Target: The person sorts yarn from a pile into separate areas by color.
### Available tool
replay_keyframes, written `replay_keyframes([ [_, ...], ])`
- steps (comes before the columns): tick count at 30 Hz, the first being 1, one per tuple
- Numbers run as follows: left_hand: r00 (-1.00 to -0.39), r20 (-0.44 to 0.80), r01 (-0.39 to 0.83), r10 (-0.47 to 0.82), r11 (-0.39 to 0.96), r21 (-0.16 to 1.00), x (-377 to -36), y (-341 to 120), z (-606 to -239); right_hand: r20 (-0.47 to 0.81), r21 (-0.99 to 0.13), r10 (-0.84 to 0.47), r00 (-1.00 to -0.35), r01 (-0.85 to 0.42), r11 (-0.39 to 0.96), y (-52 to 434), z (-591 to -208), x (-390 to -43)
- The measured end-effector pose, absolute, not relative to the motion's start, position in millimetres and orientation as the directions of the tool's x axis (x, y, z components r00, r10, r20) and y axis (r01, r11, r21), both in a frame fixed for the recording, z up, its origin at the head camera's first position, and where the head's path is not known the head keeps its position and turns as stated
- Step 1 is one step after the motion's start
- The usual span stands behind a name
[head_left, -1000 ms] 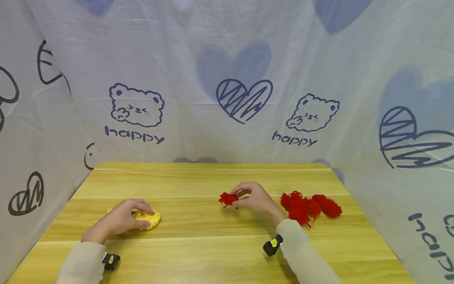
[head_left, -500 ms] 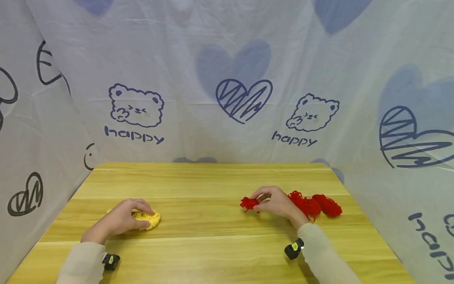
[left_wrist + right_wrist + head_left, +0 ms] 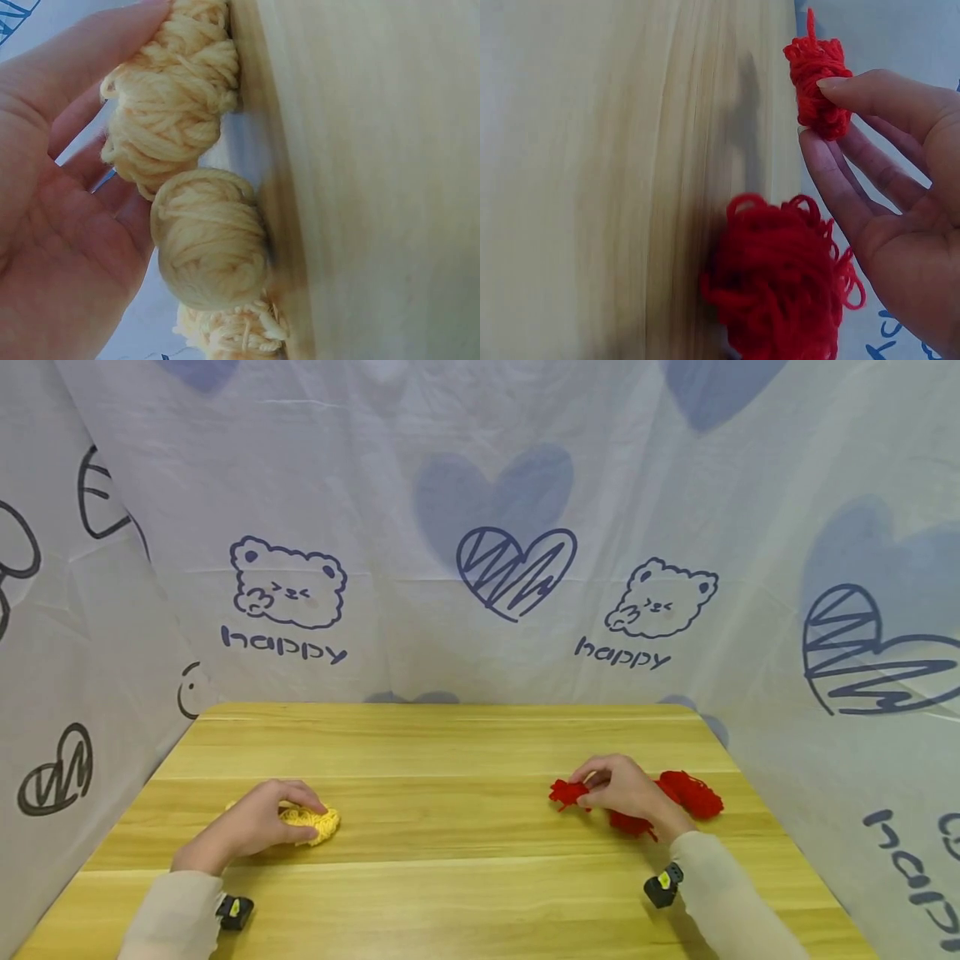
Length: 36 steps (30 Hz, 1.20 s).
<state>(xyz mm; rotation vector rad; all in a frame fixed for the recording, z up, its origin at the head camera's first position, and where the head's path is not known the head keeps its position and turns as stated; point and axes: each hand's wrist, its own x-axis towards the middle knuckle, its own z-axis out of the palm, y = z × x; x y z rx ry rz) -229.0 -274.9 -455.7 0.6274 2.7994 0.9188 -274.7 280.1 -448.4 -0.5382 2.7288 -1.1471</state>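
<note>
My left hand (image 3: 255,822) rests over a cluster of yellow yarn bundles (image 3: 311,821) on the left of the wooden table (image 3: 450,893); the left wrist view shows its fingers (image 3: 67,112) cupped around the yellow yarn bundles (image 3: 202,225). My right hand (image 3: 626,789) pinches a small red yarn bundle (image 3: 566,793) between thumb and fingertips, just above the table. In the right wrist view that small red yarn bundle (image 3: 816,75) sits between thumb and finger, with a loose red yarn pile (image 3: 780,292) below it. More of the red yarn pile (image 3: 690,793) lies just right of the hand.
A white cloth printed with blue hearts, bears and "happy" (image 3: 480,577) walls the table at the back and both sides. Black wrist cameras (image 3: 662,887) sit on both sleeves. Bare wood (image 3: 450,777) lies between the two hands.
My right hand has carried the small red bundle rightward, from the table's middle to beside the red pile. The left hand has stayed on the yellow yarn.
</note>
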Motion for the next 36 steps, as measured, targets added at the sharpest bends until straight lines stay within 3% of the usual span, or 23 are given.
replay_keyframes([
  [11, -0.905, 0.003, 0.341, 0.426, 0.72, 0.604, -227.3, -274.6, -455.1, -0.008, -0.613, -0.377, -0.926, -0.294, 0.733, 283.1, -445.7, -270.9],
  [36, -0.906, -0.01, 0.326, 0.424, 0.713, 0.621, -227.7, -270.7, -452.8, -0.007, -0.582, -0.439, -0.899, -0.353, 0.733, 293.7, -446.9, -275.3],
])
